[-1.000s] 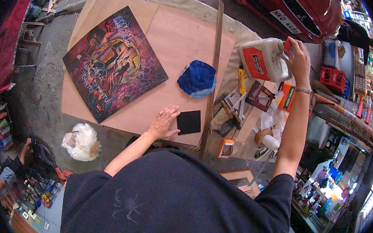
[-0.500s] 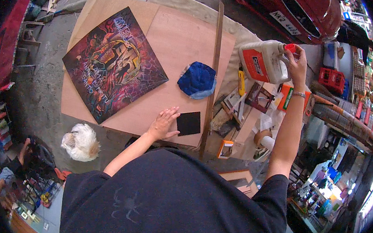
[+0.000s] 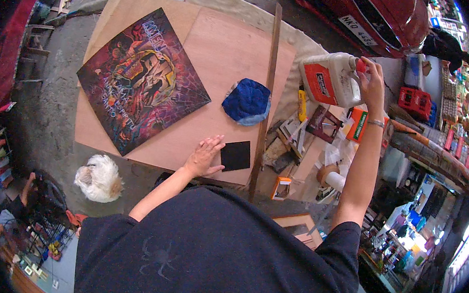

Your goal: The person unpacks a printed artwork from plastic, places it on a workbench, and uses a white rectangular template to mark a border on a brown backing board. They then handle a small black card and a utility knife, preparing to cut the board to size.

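My right hand (image 3: 372, 83) reaches far right with its fingers wrapped round the red cap (image 3: 360, 68) of a translucent plastic jug (image 3: 342, 67) with a red-orange label. The jug stands at the table's right side. Flat on the pink-brown wooden board (image 3: 215, 46) lies my left hand (image 3: 204, 156), fingers stretched out and holding nothing. Its fingertips and thumb are at the left edge of a black square sheet (image 3: 236, 155). A crumpled blue denim cloth (image 3: 247, 102) rests above the sheet. Left of it, a dark, colourful painted square panel (image 3: 145, 81) lies turned like a diamond.
A long wooden strip (image 3: 272, 56) runs along the board's right side. Beyond it lie a yellow cutter (image 3: 302, 105), a tape roll (image 3: 328, 175), an orange box (image 3: 357, 126) and scraps. A white fluffy dog (image 3: 99, 178) is on the floor; a red car (image 3: 382, 20) stands beyond the table.
My right hand's fingers have turned and closed further over the red cap, covering more of it. My left hand stays in place; the whole view has shifted slightly.
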Tool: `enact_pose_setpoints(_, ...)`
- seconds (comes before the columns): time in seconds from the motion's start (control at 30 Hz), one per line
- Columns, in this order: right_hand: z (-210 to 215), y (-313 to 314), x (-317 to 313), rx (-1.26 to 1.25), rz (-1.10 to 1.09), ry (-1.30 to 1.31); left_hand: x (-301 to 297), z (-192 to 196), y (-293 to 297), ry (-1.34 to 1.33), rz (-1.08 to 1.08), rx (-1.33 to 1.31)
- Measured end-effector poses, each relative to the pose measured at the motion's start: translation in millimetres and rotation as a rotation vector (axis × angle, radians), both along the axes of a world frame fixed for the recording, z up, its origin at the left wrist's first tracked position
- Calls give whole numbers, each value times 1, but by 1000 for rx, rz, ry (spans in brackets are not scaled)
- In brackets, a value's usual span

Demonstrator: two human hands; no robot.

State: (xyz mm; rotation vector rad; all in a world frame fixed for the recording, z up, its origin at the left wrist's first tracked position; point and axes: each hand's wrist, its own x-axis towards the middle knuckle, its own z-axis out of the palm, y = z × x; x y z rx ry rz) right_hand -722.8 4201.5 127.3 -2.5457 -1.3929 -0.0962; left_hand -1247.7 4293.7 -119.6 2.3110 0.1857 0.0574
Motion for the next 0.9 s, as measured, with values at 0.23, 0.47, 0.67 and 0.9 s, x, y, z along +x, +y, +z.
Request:
enact_pose_setpoints(0.23, 14, 20, 12, -266, 166, -98, 0, 2, 0, 10, 2, -10)
enact_pose_setpoints(0.47, 25, 53, -5, -665, -233, -171, 2, 1, 2, -2, -3, -15)
enact_pose_setpoints(0.67, 21, 35, -1, -382, -177, -200, 0, 0, -1, 16, -8, 4)
enact_pose_setpoints(0.9, 5, 38, 6, -424, -187, -180, 5, -4, -1, 23, -28, -10)
